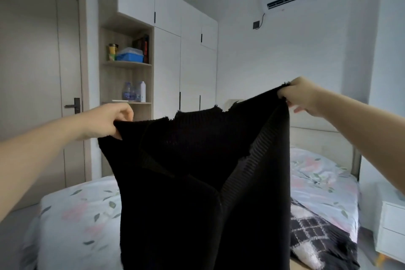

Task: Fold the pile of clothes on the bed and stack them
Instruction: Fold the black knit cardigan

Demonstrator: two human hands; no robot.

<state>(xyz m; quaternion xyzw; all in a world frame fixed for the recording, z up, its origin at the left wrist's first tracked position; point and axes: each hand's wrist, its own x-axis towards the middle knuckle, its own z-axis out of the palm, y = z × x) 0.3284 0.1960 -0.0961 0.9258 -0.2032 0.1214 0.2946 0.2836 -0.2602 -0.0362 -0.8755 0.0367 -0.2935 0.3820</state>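
Note:
A black knitted garment (197,182) with ribbed edges hangs in the air in front of me, spread between both hands above the bed (76,215). My left hand (107,120) pinches its upper left corner. My right hand (302,96) pinches the upper right corner, held higher than the left. The garment's lower part drops out of view at the bottom and hides the middle of the bed. A black-and-white checked garment (315,232) lies on the bed at the lower right.
The bed has a floral sheet. A white nightstand (390,226) stands at the right. Behind are a white wardrobe (186,72), open shelves (127,63) with bottles and a blue box, and a door (39,72) at the left.

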